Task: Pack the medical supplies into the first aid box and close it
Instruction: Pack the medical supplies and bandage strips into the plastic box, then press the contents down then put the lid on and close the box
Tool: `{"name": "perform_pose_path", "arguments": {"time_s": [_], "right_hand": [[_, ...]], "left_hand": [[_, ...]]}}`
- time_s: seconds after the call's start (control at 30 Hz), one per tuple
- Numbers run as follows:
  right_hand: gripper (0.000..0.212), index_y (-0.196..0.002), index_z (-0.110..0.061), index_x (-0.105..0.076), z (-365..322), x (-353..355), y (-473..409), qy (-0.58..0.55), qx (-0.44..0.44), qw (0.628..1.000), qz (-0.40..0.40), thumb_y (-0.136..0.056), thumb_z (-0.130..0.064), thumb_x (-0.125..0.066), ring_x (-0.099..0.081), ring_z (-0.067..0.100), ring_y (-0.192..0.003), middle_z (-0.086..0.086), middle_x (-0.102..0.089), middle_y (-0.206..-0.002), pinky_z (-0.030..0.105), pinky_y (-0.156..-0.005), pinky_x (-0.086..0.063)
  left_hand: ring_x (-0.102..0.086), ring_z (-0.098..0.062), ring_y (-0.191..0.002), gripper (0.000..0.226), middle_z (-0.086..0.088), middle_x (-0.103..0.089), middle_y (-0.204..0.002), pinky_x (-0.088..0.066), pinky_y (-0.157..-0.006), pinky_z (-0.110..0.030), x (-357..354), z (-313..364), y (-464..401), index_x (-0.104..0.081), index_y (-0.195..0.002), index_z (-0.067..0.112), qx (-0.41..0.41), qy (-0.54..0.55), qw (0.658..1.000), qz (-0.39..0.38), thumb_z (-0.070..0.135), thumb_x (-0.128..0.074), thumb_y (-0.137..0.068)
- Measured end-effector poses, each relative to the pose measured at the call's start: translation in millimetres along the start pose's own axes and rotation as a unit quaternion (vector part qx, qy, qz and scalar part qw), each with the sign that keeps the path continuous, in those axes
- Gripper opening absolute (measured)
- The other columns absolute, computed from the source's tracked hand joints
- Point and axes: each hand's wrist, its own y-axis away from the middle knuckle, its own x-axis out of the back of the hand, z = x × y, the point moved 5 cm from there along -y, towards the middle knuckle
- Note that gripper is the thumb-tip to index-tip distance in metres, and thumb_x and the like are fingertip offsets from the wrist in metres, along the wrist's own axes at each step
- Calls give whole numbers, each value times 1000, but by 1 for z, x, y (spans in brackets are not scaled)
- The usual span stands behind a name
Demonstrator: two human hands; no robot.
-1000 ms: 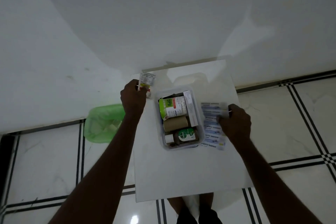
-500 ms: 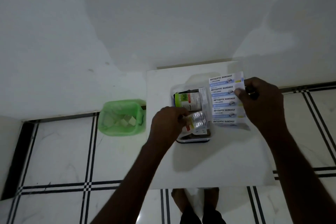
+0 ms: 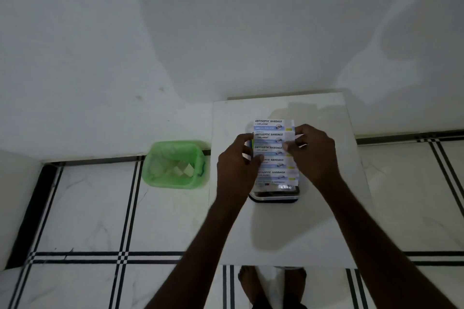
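Observation:
A strip of antiseptic bandages (image 3: pixel 272 148), white and blue with printed labels, lies flat over the open first aid box (image 3: pixel 276 195), a clear plastic tub on the white table (image 3: pixel 283 228). My left hand (image 3: pixel 236 168) pinches the strip's left edge and my right hand (image 3: pixel 313 153) holds its right edge. The strip and both hands hide nearly all of the box's contents; only the near rim and a dark item under it show. No lid is visible.
A green plastic bin (image 3: pixel 175 164) with a liner stands on the tiled floor left of the table. A white wall rises right behind the table. My bare feet (image 3: pixel 272 286) show under the table's near edge.
My left hand let the silver blister pack go into the box and took the strip's left edge. My right hand carried the bandage strip leftward, over the box.

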Motion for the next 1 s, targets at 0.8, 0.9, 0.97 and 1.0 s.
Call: {"name": "perform_pose_path", "arguments": {"time_s": [0.8, 0.9, 0.97, 1.0], "right_hand": [[81, -153, -6, -25, 21, -45, 24, 358, 214, 906, -72, -95, -57, 0, -15, 39, -150, 18, -22, -161, 60, -118, -17], [81, -152, -4, -28, 23, -46, 24, 341, 212, 912, -87, -96, -57, -2, -18, 40, -149, 19, -25, -160, 62, -116, -22], [70, -152, -3, -26, 20, -41, 25, 301, 214, 927, -71, -98, -48, -21, -18, 39, -149, 19, -24, -160, 62, -115, -26], [67, -153, -4, -23, 18, -35, 26, 270, 215, 937, -49, -98, -41, -30, -16, 37, -150, 19, -23, -160, 60, -116, -25]], "left_hand": [[-1, -36, -153, 74, -7, -9, -167, -16, -118, -56, -37, -24, -9, -12, -158, 14, -179, -427, 882, -86, 47, -14, -92], [-1, -36, -153, 72, -7, -9, -167, -18, -118, -57, -34, -24, -11, -13, -158, 15, -170, -420, 885, -105, 45, -14, -92], [-1, -36, -153, 67, -8, -12, -166, -22, -117, -57, -29, -18, -12, -14, -157, 15, -187, -408, 888, -99, 39, -26, -96], [-1, -35, -153, 66, -9, -14, -166, -22, -117, -55, -25, -14, -11, -14, -157, 15, -192, -392, 895, -87, 35, -33, -98]]}}
